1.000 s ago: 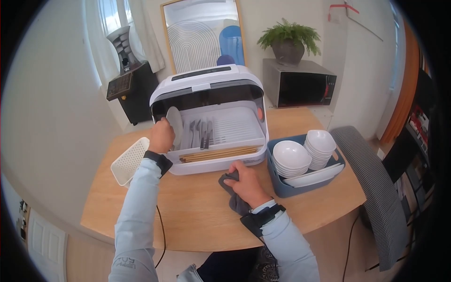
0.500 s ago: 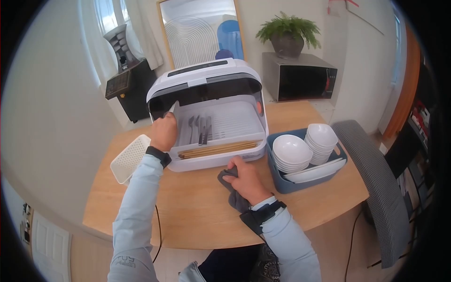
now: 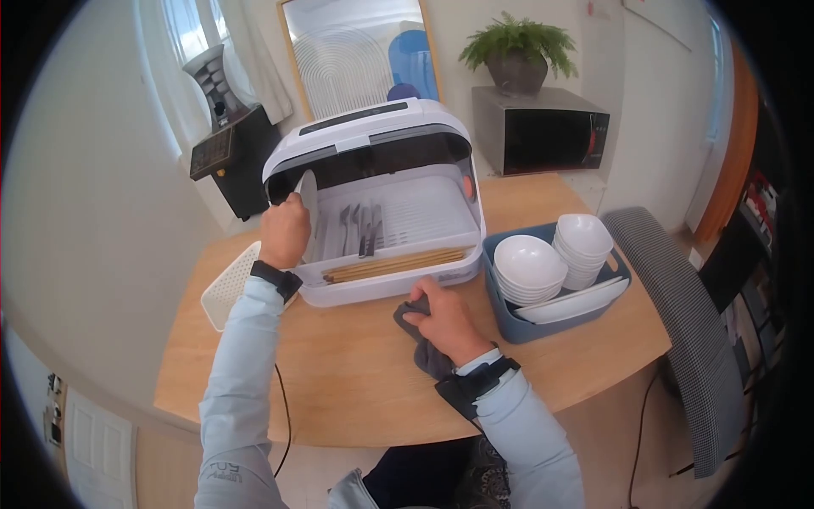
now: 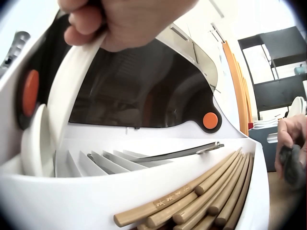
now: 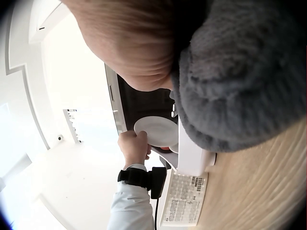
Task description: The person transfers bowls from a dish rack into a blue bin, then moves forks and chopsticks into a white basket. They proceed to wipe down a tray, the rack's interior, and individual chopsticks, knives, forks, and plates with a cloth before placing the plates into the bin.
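The left hand (image 3: 286, 231) pinches the rim of a white plate (image 5: 156, 130), which stands on edge at the left end of the white dish cabinet (image 3: 381, 293). In the left wrist view a second white plate (image 4: 37, 146) stands beside the held one. Knives and forks (image 3: 370, 229) lie in the cabinet, with wooden chopsticks (image 4: 211, 191) in its front tray. The right hand (image 3: 448, 321) grips a dark grey cloth (image 3: 431, 359) over the table, just in front of the cabinet.
At the right, a blue basket (image 3: 543, 333) holds stacked white bowls (image 3: 530, 261) and white plates. A white perforated basket (image 3: 229, 288) sits at the left. Behind stand a microwave (image 3: 543, 131) and a potted fern (image 3: 517, 72). A checked chair (image 3: 678, 339) is by the table's right edge.
The left hand has moved slightly left with the plate, whose face turned edge-on and then showed again. The right hand keeps its hold on the cloth. The head view has shifted a little.
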The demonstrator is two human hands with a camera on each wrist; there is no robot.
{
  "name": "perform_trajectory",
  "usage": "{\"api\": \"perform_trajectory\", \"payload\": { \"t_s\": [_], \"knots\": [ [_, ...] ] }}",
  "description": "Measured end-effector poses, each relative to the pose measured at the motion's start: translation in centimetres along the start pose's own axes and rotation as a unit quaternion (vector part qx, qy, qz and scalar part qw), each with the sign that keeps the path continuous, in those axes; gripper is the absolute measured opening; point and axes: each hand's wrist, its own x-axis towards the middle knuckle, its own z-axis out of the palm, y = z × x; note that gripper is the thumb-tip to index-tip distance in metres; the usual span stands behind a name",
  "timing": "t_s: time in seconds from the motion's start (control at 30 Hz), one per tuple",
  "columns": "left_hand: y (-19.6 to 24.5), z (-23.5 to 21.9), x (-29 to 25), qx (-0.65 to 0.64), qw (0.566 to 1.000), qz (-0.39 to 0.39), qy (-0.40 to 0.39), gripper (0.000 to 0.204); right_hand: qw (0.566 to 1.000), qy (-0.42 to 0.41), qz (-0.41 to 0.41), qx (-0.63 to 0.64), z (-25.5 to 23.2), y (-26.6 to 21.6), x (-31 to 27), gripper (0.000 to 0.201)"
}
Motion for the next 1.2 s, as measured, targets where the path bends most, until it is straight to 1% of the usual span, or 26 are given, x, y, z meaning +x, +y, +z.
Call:
{"api": "perform_trajectory", "payload": {
  "t_s": [0.03,0.23,0.43,0.53,0.63,0.73,0.97,1.1,1.13,1.2],
  "knots": [
    [-0.1,-0.2,0.1,0.001,1.000,0.011,0.005,0.004,1.000,0.003,-0.002,0.003,0.0,0.1,0.0,0.032],
    [-0.5,-0.2,0.1,0.011,1.000,0.007,0.003,0.005,1.000,0.013,-0.007,0.006,0.1,0.2,0.1,0.032],
    [0.2,0.5,0.0,0.007,0.999,-0.004,-0.032,0.007,1.000,0.010,-0.009,0.002,0.0,0.3,0.0,0.031],
    [0.1,2.2,-0.5,0.003,0.999,-0.003,-0.049,0.007,1.000,0.004,-0.002,-0.001,-0.1,0.2,0.1,0.031],
    [0.3,3.0,-0.9,-0.013,0.998,-0.018,-0.052,0.008,1.000,-0.003,0.002,-0.003,-0.2,0.0,0.1,0.031],
    [0.4,3.0,-0.8,-0.020,0.997,-0.029,-0.062,0.008,1.000,-0.007,0.006,-0.003,-0.2,-0.1,0.0,0.031],
    [-1.2,4.5,-0.3,-0.077,0.991,-0.092,-0.063,0.010,1.000,-0.006,0.004,-0.001,-0.1,0.1,0.0,0.031],
    [-1.3,5.4,0.1,-0.097,0.985,-0.118,-0.080,0.017,1.000,-0.010,0.012,-0.010,-0.2,0.0,0.1,0.032],
    [-1.3,5.4,0.2,-0.103,0.983,-0.127,-0.085,0.021,1.000,-0.011,0.011,-0.012,-0.2,0.0,0.1,0.032],
    [-1.2,5.0,0.3,-0.079,0.984,-0.112,-0.110,0.033,1.000,-0.012,0.011,-0.016,-0.1,0.2,0.1,0.032]
  ]
}}
